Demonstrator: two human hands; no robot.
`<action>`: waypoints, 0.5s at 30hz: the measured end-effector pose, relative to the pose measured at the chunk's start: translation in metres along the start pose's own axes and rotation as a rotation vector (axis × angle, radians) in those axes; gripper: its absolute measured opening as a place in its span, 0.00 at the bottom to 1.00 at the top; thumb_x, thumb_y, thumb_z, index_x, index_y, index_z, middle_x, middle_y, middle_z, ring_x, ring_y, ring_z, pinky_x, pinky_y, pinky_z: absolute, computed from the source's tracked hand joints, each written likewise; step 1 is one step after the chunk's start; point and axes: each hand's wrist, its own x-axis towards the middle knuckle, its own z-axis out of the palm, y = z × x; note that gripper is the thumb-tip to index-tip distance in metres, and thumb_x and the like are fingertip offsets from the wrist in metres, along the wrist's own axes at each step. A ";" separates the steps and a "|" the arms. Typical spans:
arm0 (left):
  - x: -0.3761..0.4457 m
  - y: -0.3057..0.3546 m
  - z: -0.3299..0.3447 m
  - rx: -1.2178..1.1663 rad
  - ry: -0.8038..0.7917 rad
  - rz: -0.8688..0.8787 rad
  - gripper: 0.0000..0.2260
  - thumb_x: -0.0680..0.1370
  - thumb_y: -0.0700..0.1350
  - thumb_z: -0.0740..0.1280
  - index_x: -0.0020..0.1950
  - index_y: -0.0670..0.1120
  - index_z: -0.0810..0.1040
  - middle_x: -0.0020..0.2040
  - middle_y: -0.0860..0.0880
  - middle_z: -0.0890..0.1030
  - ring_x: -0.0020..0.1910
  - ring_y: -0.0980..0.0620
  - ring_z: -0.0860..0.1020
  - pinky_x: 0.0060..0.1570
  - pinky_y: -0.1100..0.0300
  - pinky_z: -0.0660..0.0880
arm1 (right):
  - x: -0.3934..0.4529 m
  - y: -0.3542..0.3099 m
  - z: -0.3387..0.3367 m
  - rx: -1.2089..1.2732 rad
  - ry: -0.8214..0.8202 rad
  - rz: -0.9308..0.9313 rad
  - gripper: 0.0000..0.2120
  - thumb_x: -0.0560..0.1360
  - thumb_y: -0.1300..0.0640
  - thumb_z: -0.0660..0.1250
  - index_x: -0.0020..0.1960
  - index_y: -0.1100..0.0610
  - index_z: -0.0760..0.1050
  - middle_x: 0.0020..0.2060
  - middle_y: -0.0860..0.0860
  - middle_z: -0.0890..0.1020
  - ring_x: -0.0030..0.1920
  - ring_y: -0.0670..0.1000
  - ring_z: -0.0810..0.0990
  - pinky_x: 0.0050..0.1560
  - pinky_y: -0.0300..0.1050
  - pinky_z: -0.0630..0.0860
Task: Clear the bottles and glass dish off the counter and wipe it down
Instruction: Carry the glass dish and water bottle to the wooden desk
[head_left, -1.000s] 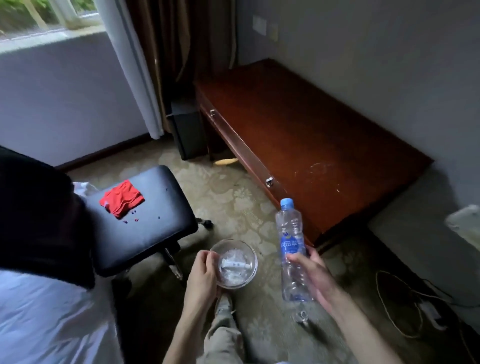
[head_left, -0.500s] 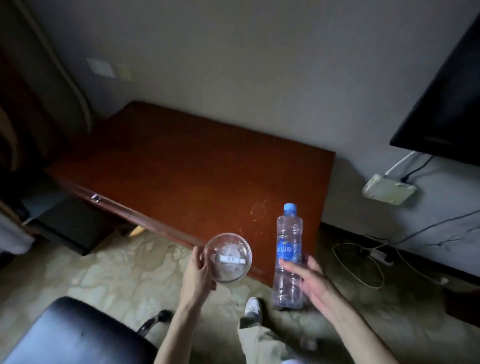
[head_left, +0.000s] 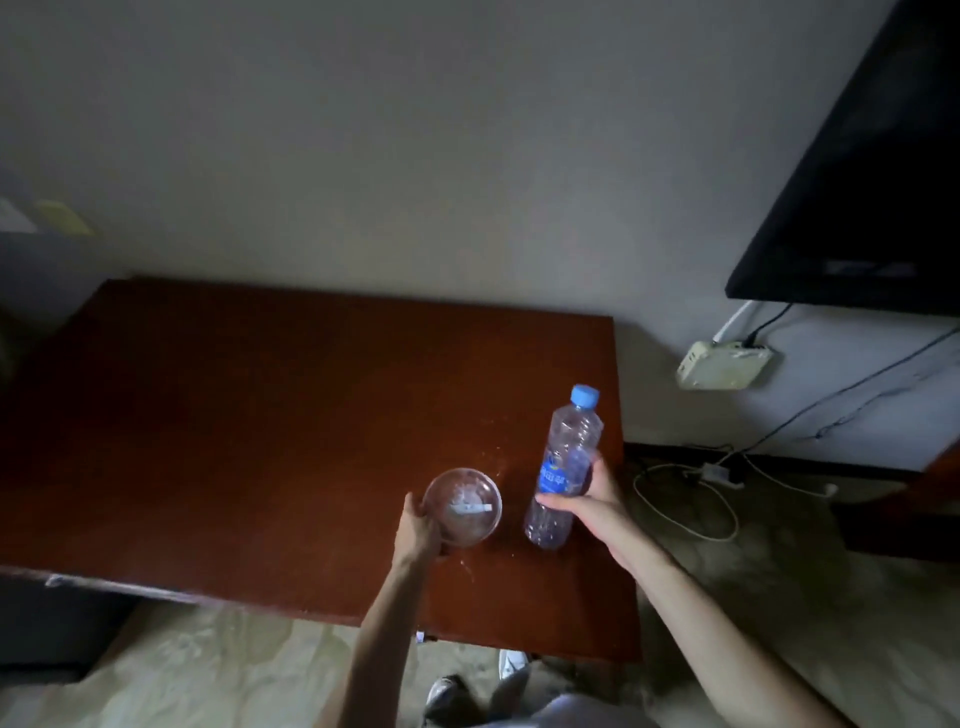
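Note:
A dark red wooden counter (head_left: 249, 431) stands against the grey wall. My left hand (head_left: 418, 530) grips the left rim of a round glass dish (head_left: 464, 506) with a white scrap and ash inside, over the counter's right part. My right hand (head_left: 587, 506) holds a clear plastic water bottle (head_left: 566, 465) with a blue cap and blue label around its middle, tilted slightly right, over the counter near its right edge. Whether the dish and bottle touch the surface I cannot tell. Pale specks mark the wood around the dish.
A black TV (head_left: 878, 171) hangs at the upper right. Below it a white box (head_left: 724, 366) is fixed to the wall, with cables and a power strip (head_left: 719, 474) on the patterned floor. My shoes (head_left: 511, 670) show at the bottom.
The view has swung from the chair and floor toward the counter. Both hands have carried the dish and the bottle from over the floor to above the counter's right end.

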 end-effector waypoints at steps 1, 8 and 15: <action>0.011 0.004 -0.001 0.044 -0.013 -0.004 0.11 0.83 0.45 0.57 0.64 0.42 0.68 0.55 0.39 0.78 0.32 0.48 0.79 0.19 0.58 0.76 | 0.004 -0.002 0.003 -0.011 0.015 -0.020 0.36 0.63 0.68 0.78 0.64 0.53 0.65 0.52 0.44 0.78 0.50 0.38 0.77 0.42 0.28 0.73; 0.048 0.018 0.004 0.147 -0.122 0.003 0.17 0.83 0.46 0.58 0.71 0.45 0.64 0.41 0.44 0.79 0.18 0.52 0.78 0.16 0.64 0.73 | 0.002 0.009 0.017 -0.053 0.229 -0.092 0.42 0.62 0.75 0.76 0.71 0.60 0.63 0.55 0.49 0.75 0.49 0.36 0.77 0.45 0.19 0.69; 0.046 0.010 0.023 0.063 -0.195 -0.021 0.16 0.82 0.56 0.60 0.61 0.44 0.66 0.48 0.40 0.81 0.27 0.45 0.82 0.19 0.62 0.74 | -0.003 0.027 0.024 -0.172 0.327 -0.166 0.39 0.59 0.68 0.81 0.66 0.57 0.70 0.51 0.44 0.78 0.52 0.44 0.77 0.48 0.19 0.67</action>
